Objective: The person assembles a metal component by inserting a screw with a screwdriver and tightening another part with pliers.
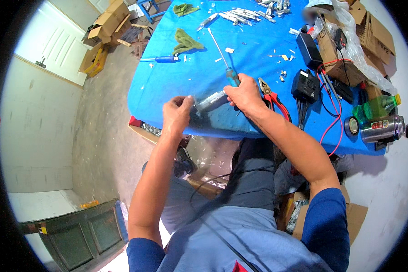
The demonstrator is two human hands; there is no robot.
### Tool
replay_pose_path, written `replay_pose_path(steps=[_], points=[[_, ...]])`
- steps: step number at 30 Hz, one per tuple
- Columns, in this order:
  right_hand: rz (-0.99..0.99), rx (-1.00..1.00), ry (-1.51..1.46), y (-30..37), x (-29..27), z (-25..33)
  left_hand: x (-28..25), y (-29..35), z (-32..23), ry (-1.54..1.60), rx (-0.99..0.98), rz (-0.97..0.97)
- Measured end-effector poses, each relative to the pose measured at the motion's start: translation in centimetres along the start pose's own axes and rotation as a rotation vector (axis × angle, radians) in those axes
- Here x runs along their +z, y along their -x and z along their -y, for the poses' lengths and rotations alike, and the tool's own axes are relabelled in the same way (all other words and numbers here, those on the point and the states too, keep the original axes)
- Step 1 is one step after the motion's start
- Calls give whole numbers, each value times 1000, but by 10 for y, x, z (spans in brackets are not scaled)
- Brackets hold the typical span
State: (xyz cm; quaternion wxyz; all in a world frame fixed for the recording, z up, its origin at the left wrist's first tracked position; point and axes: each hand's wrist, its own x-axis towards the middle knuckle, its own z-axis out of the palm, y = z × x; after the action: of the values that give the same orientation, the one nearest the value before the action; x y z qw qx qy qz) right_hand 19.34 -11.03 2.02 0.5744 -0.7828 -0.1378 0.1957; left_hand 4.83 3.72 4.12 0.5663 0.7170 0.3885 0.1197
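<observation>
My right hand (245, 94) is closed round the blue-green handle of a screwdriver (219, 51), its long shaft pointing away from me. The same hand's fingertips are at the right end of a silver, tube-like part (210, 100) over the table's near edge. By the part's left end, my left hand (177, 111) is pinched closed; what lies between its fingertips is too small and blurred to make out. Just right of my right hand lie red-handled pliers (276, 102). Farther left, another screwdriver (164, 59) with a blue handle rests on the table.
Similar silver parts (245, 17) are heaped at the far side of the blue-covered table (154, 88), near green cloths (186, 41). At right are a black power adapter (305, 85), red and black leads (339, 111), a green bottle (380, 106) and a steel flask (382, 129).
</observation>
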Motion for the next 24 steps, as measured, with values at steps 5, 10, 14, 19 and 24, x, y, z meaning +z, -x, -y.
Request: replay_pose_path(steps=[5,10,14,19,24], points=[[66,33,56,-1,-1,5,-4,-15,24,-306,293,-86],[56,-116,405,-10,-9,8,19,3,8,-616,334,-178],[51,-215,605,-11,-13,16,21,4,13,-616,393,-186],[53,-202,625,-13,-14,16,20,6,10,-569,400,-179],[72,-198,637,-14,-14,17,16,10,10,-522,422,-150]])
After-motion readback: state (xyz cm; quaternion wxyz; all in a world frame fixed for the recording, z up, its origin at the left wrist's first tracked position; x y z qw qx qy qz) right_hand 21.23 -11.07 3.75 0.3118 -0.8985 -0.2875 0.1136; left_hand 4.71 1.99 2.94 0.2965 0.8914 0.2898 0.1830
